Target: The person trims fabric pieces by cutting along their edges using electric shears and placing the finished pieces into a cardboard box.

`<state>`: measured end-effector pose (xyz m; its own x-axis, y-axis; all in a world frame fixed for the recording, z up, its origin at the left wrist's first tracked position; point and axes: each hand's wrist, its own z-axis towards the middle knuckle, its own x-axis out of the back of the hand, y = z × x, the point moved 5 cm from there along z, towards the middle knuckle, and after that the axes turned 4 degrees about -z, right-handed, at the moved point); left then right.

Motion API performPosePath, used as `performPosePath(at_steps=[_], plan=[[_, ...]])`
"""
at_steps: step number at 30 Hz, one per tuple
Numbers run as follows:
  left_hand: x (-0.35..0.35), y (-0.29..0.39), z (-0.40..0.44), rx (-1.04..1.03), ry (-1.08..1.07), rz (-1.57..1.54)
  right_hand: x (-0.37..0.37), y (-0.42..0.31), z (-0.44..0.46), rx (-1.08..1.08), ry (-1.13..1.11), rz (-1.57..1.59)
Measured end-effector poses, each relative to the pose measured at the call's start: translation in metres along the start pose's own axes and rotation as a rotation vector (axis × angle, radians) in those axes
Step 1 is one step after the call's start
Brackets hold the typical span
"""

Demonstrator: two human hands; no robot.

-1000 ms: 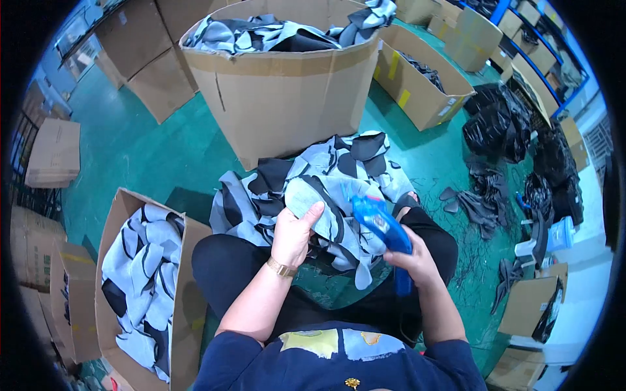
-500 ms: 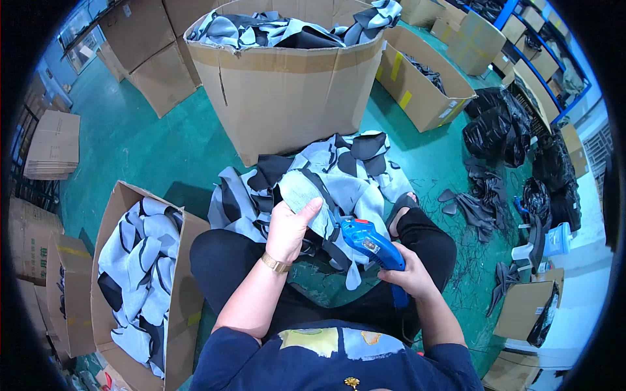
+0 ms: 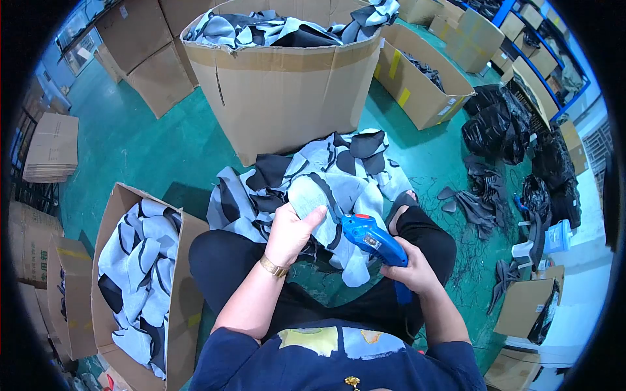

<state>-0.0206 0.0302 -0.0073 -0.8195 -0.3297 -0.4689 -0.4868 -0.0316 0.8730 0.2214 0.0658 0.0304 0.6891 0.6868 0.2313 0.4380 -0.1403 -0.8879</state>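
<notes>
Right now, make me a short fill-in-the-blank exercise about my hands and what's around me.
The tool in your right hand is mainly ____ in colour.
The hand pinching the pale piece of cloth is your ____ one.
The big box beyond the cloth pile is made of ____.
Your trousers are coloured ____.
Missing words: blue; left; cardboard; black.

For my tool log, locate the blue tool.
In the head view, the blue tool sits just right of centre, held in the person's right grip, its nose near the cloth held in the left grip.
</notes>
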Motion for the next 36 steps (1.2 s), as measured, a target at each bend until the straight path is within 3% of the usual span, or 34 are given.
performPosePath(at_steps=[12,15,21,26,36], plan=[[-0.006,0.000,-0.007,0.025,-0.082,0.108,0.003,0.006,0.013,0.027,-0.025,0.122],[-0.008,0.000,-0.009,0.007,-0.151,0.255,0.004,0.007,0.020,0.020,-0.033,0.222],[-0.018,-0.014,-0.011,0.051,-0.192,0.104,0.010,-0.023,0.044,0.145,0.099,0.360],[-0.035,-0.019,-0.018,0.136,-0.246,-0.007,-0.006,-0.040,0.063,0.334,0.202,0.083],[-0.028,-0.014,-0.002,0.173,-0.151,-0.354,-0.002,-0.013,0.056,0.176,-0.055,0.434]])
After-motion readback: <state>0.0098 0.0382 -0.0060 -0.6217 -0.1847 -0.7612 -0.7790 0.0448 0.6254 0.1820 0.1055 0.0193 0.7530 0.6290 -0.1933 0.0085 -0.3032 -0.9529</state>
